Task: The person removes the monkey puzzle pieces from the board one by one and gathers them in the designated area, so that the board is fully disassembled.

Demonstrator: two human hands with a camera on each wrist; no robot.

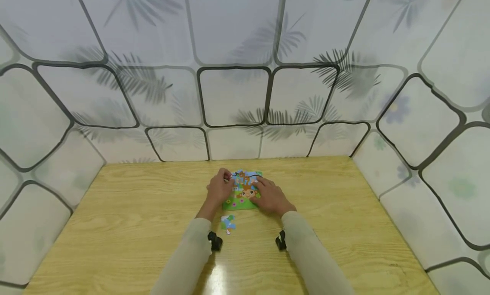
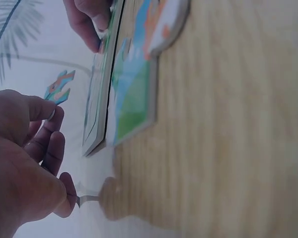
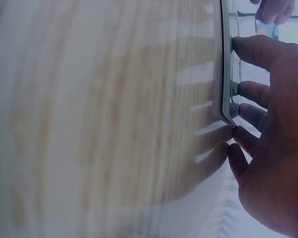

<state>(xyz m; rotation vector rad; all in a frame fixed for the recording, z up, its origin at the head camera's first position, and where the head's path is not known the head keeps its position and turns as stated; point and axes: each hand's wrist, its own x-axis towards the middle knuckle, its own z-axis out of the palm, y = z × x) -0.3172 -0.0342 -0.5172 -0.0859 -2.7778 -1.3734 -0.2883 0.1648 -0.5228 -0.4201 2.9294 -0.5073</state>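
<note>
A jigsaw puzzle (image 1: 248,194) with a monkey, flowers and green grass lies flat in its board towards the back of the table. My left hand (image 1: 220,188) is over its left edge. Between thumb and finger that hand pinches a small puzzle piece (image 2: 58,88), blue, orange and green, held up off the board in the left wrist view. My right hand (image 1: 271,195) rests on the puzzle's right side; in the right wrist view its spread fingertips touch the board (image 3: 226,74) along the edge, with the outer fingers down by the table.
Loose puzzle pieces (image 1: 228,222) in blue and green lie on the wooden table (image 1: 134,227), in front of the board and near the left forearm. A patterned white cloth wall (image 1: 237,95) stands behind the table and along both sides.
</note>
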